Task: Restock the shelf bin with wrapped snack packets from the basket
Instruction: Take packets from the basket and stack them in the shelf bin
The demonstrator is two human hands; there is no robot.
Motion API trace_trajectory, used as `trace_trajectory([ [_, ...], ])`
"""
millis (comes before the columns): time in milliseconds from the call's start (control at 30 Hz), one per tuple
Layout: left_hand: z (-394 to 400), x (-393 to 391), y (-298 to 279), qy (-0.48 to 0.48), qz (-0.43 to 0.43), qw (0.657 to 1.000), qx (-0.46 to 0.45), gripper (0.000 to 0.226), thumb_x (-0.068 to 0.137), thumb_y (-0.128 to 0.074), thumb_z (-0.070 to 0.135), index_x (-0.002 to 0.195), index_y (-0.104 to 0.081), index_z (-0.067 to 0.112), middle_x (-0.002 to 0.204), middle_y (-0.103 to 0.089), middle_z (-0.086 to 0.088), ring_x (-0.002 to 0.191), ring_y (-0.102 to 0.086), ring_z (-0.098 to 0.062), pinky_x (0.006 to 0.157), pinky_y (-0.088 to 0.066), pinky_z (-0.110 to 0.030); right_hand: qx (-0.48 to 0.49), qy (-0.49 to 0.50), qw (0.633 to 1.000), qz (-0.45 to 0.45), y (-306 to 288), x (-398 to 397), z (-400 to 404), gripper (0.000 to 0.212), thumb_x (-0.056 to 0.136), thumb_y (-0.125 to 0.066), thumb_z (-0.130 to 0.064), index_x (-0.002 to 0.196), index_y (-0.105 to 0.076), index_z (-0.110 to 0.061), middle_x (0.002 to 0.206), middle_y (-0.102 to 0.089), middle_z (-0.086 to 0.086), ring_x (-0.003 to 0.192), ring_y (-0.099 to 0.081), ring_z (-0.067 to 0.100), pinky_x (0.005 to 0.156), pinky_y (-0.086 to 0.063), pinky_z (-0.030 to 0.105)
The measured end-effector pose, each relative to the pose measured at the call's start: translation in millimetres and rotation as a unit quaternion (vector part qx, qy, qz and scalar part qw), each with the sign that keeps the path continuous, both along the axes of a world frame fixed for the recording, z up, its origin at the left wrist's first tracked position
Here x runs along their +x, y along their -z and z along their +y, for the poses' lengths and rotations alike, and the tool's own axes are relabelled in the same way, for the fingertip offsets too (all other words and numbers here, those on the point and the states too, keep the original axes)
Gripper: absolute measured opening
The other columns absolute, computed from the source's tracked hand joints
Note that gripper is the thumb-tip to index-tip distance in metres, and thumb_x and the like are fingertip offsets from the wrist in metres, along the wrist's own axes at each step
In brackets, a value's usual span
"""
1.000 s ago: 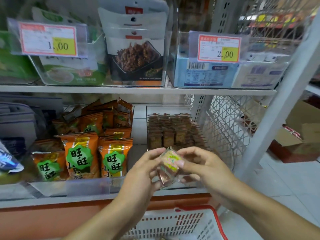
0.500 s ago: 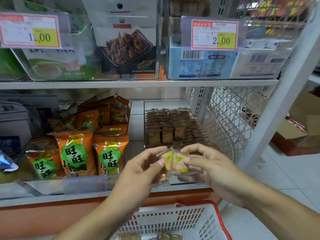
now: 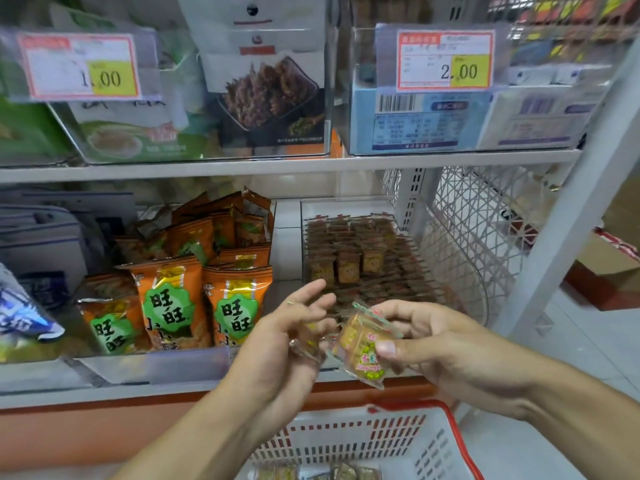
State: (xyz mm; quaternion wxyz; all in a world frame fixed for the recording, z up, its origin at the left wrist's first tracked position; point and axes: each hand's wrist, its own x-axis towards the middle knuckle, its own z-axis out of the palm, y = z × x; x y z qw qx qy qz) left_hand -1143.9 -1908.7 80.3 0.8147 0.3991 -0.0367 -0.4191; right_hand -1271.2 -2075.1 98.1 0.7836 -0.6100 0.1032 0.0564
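Head view is showing both hands raised in front of the lower shelf (image 3: 242, 386), just above the red-rimmed basket (image 3: 398, 441). The right hand (image 3: 440, 344) is pinching a clear-wrapped snack packet (image 3: 363, 344) between thumb and curled fingers (image 3: 386, 348), holding it tilted in the air between basket and shelf. The left hand (image 3: 294, 337) is hovering just beside it with its fingers (image 3: 311, 292) spread and relaxed; something small and clear seems to be lying against its palm, but whether it is holding a packet I cannot tell.

Behind the hands, the clear shelf bin (image 3: 346, 209) is already carrying neat rows of small brown packets (image 3: 360, 258), though room is showing toward its front. Down in the basket, a few more wrapped packets (image 3: 332, 472) are waiting at the bottom edge. By my judgement the restocking is partly done: this packet has yet to reach the bin, and the basket is still holding stock to move.
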Motion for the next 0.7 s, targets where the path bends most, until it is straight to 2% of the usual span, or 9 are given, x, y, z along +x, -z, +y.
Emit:
trace_trajectory([
  [67,2,3,0,0.014,0.048,0.998,-0.044,0.056,0.074,-0.047,0.002,0.127,-0.066,0.002,0.123,-0.072,-0.022,0.095,-0.077,-0.028,0.101,-0.051,-0.041,0.009,0.001,1.0,-0.01,-1,0,1,0.044,0.082,-0.076,-0.009,0.123,-0.06,-0.004,0.11,-0.069,0.016,0.088,-0.064,0.017,0.071,-0.049,0.024],
  [133,5,4,0,0.037,0.086,0.992,-0.086,0.058,0.082,-0.043,0.013,0.137,-0.058,0.001,0.133,-0.065,-0.028,0.119,-0.066,-0.044,0.117,-0.038,-0.053,0.025,-0.005,0.999,-0.02,-3,-1,2,0.047,0.082,-0.074,-0.006,0.126,-0.055,-0.004,0.115,-0.068,0.019,0.093,-0.063,0.024,0.075,-0.049,0.03],
  [267,8,3,-1,0.1,0.097,0.982,-0.13,0.061,0.09,-0.046,0.036,0.145,-0.055,0.01,0.143,-0.06,-0.023,0.132,-0.056,-0.045,0.117,-0.033,-0.063,0.062,-0.012,0.998,-0.031,-2,0,10,0.049,0.086,-0.07,-0.005,0.131,-0.052,-0.001,0.107,-0.068,0.017,0.078,-0.066,0.02,0.067,-0.055,0.029],
  [367,6,-5,-2,0.155,0.085,0.978,-0.111,0.064,0.093,-0.051,0.055,0.143,-0.06,0.016,0.145,-0.06,-0.014,0.128,-0.061,-0.042,0.096,-0.049,-0.065,0.015,0.008,0.999,-0.035,2,2,17,0.041,0.086,-0.075,-0.007,0.124,-0.061,-0.004,0.108,-0.07,0.017,0.082,-0.067,0.023,0.069,-0.057,0.029],
  [433,4,-10,-1,0.173,0.065,0.98,-0.077,0.066,0.091,-0.057,0.065,0.139,-0.063,0.021,0.145,-0.062,-0.007,0.116,-0.068,-0.039,0.078,-0.056,-0.056,-0.021,0.013,0.999,-0.025,4,2,19,0.039,0.084,-0.075,-0.011,0.121,-0.066,-0.011,0.105,-0.072,0.017,0.079,-0.066,0.025,0.072,-0.057,0.031],
  [467,4,-11,0,0.17,0.054,0.982,-0.062,0.065,0.088,-0.061,0.065,0.137,-0.065,0.022,0.145,-0.062,-0.004,0.11,-0.071,-0.036,0.075,-0.057,-0.052,-0.023,0.011,1.0,-0.016,5,2,20,0.039,0.083,-0.075,-0.012,0.121,-0.067,-0.014,0.104,-0.072,0.016,0.076,-0.067,0.025,0.073,-0.058,0.031],
  [533,2,-11,4,0.161,0.036,0.986,-0.03,0.065,0.083,-0.068,0.065,0.134,-0.068,0.025,0.144,-0.062,0.0,0.106,-0.073,-0.033,0.082,-0.058,-0.052,-0.002,0.006,1.0,0.004,7,0,20,0.043,0.083,-0.078,-0.011,0.124,-0.068,-0.02,0.109,-0.073,0.013,0.078,-0.069,0.024,0.075,-0.059,0.031],
  [633,0,-13,6,0.144,0.006,0.989,0.025,0.074,0.075,-0.064,0.071,0.135,-0.068,0.027,0.143,-0.063,0.001,0.13,-0.059,-0.04,0.111,-0.044,-0.061,-0.012,-0.048,0.999,0.008,5,-2,20,0.045,0.089,-0.072,-0.01,0.131,-0.065,-0.022,0.123,-0.068,0.021,0.095,-0.067,0.03,0.086,-0.058,0.034],
  [700,-3,-16,5,0.117,-0.021,0.991,0.055,0.077,0.074,-0.065,0.071,0.134,-0.068,0.022,0.139,-0.067,-0.005,0.127,-0.064,-0.033,0.111,-0.044,-0.061,-0.041,-0.071,0.997,0.005,5,-2,19,0.043,0.092,-0.07,-0.007,0.133,-0.062,-0.017,0.126,-0.065,0.029,0.108,-0.065,0.039,0.099,-0.054,0.043],
])
